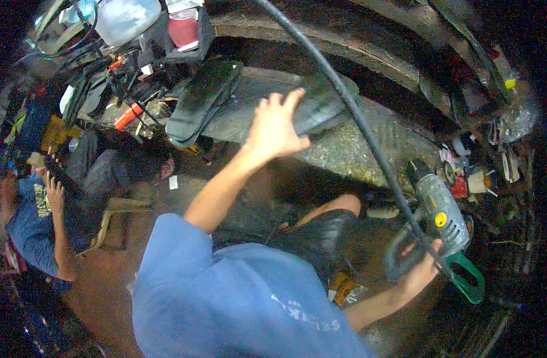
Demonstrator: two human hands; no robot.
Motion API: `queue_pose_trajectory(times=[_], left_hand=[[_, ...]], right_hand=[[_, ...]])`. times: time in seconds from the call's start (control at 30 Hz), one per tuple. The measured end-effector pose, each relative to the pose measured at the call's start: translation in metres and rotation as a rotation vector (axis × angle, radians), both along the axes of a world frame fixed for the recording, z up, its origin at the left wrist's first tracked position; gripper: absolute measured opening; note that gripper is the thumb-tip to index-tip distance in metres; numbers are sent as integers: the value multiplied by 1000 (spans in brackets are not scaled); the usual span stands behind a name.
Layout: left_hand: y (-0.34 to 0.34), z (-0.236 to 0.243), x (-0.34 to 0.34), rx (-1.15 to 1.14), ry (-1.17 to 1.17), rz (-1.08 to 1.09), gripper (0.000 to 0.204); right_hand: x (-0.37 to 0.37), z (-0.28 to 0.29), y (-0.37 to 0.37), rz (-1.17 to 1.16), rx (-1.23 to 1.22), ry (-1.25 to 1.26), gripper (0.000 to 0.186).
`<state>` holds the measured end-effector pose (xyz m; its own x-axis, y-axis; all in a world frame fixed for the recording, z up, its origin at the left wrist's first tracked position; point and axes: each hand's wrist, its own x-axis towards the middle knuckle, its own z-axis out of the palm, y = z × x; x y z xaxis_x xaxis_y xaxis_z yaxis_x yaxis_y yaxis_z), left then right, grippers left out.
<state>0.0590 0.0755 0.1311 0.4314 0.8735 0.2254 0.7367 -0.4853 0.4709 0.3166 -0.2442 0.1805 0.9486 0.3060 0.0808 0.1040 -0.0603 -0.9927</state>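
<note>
My left hand (pixel 276 128) is stretched out with fingers spread over a long, flat dark grey piece (pixel 226 116) on the bench; whether it touches is hard to tell. Stacked by that piece's left end are some smaller dark flat pieces with rounded ends (pixel 205 98). On the right, my right hand (pixel 430 258) is closed at the body of a corded-looking power tool (pixel 442 206), grey with a yellow round label and a green loop handle. Part of its fingers is hidden by the tool. A thick black cable (pixel 339 89) runs down across the view and passes in front of the tool.
A worn, speckled bench surface (pixel 351 152) lies beyond my knees. Clutter with an orange tube (pixel 128 116) fills the back left, and small containers (pixel 479 182) crowd the right. Another person in a dark blue shirt (pixel 32 209) sits at the left. Curved wooden boards (pixel 321 39) line the back.
</note>
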Motion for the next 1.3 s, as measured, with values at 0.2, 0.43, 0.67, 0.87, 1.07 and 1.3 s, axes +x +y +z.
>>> queue_pose_trajectory(times=[0.2, 0.43, 0.67, 0.87, 1.07, 1.3], left_hand=[[32, 12, -83, 202, 174, 341, 107], [48, -42, -108, 185, 402, 308, 129], [48, -11, -94, 409, 163, 153, 93], [39, 64, 73, 382, -260, -531, 64], [117, 131, 347, 46, 49, -218, 87], [159, 103, 518, -162, -26, 65, 87]], right_hand=[[8, -8, 5, 59, -9, -45, 44], [-7, -1, 14, 69, 5, 30, 35], [-9, 12, 25, 75, -33, 74, 29], [15, 19, 25, 201, -30, 48, 27], [0, 32, 4, 190, -112, 15, 34], [3, 44, -8, 132, -132, -120, 36]])
